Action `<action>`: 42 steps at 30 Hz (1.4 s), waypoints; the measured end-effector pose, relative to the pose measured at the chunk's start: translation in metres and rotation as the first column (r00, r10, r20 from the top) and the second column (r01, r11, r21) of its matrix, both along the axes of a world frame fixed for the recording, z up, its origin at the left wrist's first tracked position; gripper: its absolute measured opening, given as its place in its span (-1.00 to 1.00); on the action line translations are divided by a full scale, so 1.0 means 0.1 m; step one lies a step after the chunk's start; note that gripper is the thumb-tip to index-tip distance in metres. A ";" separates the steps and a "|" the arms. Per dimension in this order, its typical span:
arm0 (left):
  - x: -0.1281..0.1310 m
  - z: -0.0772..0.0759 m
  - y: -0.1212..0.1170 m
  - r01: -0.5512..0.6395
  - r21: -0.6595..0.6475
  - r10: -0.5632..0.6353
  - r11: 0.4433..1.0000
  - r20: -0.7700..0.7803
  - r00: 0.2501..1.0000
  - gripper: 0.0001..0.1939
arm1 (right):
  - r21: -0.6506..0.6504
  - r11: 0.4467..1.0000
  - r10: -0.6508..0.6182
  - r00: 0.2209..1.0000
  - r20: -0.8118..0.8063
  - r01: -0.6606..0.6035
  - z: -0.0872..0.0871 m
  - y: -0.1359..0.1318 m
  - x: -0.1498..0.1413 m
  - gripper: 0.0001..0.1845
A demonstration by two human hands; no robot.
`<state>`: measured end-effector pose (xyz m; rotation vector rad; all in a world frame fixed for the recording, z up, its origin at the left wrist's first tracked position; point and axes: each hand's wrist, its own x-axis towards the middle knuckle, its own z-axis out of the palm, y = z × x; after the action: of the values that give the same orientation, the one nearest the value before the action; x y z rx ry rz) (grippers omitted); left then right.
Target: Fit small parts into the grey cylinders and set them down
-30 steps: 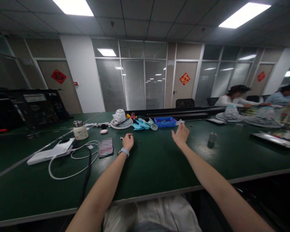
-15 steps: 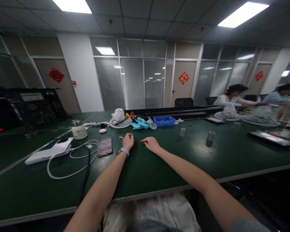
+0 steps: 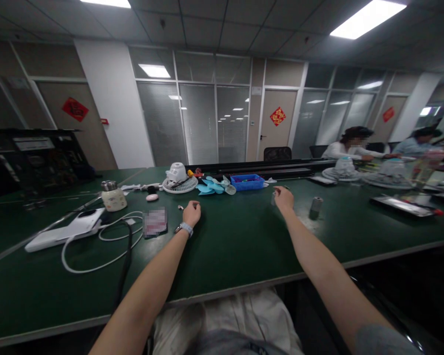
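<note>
My right hand (image 3: 284, 199) is at a small grey metal cylinder (image 3: 273, 198) standing on the green table, with its fingers curled round it and partly covering it. A second grey metal cylinder (image 3: 316, 207) stands upright to the right of that hand, apart from it. My left hand (image 3: 191, 214), with a watch on the wrist, rests on the table with its fingers curled in and nothing visible in them. Just left of it lies a small white earbud (image 3: 180, 207). Beyond both hands are light-blue fan blades (image 3: 211, 186) and a blue tray (image 3: 248, 182) of small parts.
A white fan housing (image 3: 177, 178) stands at the back. At left are a cream bottle (image 3: 113, 196), a white phone (image 3: 82, 223), looped white cable, a pink case (image 3: 152, 197) and a blurred card (image 3: 155, 223). Co-workers sit far right, near more fan parts (image 3: 343, 170).
My right hand has moved right and forward from the middle of the table to the nearer cylinder. My left hand stays about where it was. The view has shifted slightly.
</note>
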<state>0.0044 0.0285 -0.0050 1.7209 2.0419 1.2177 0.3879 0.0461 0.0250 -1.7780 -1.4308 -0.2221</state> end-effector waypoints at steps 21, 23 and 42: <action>0.00 0.01 -0.01 0.004 -0.014 -0.004 1.000 -0.014 1.000 -0.72 | -0.130 0.982 -0.143 0.988 -0.060 0.135 -0.02 -0.04 -0.11 -0.57; 0.00 0.01 -0.02 0.001 -0.016 -0.001 1.000 -0.012 1.000 -0.71 | -0.130 0.979 -0.175 0.978 -0.118 0.159 -0.09 -0.03 -0.08 -0.37; 0.34 0.15 -0.19 0.245 0.243 -0.261 0.939 0.035 0.965 -0.56 | -0.046 0.796 0.584 0.786 -0.204 -0.603 -0.32 -0.16 -1.98 -0.59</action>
<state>0.0382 0.0091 0.0095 1.9460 1.6283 1.4549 0.1903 0.0305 -0.0074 -1.2935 -1.8139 0.3509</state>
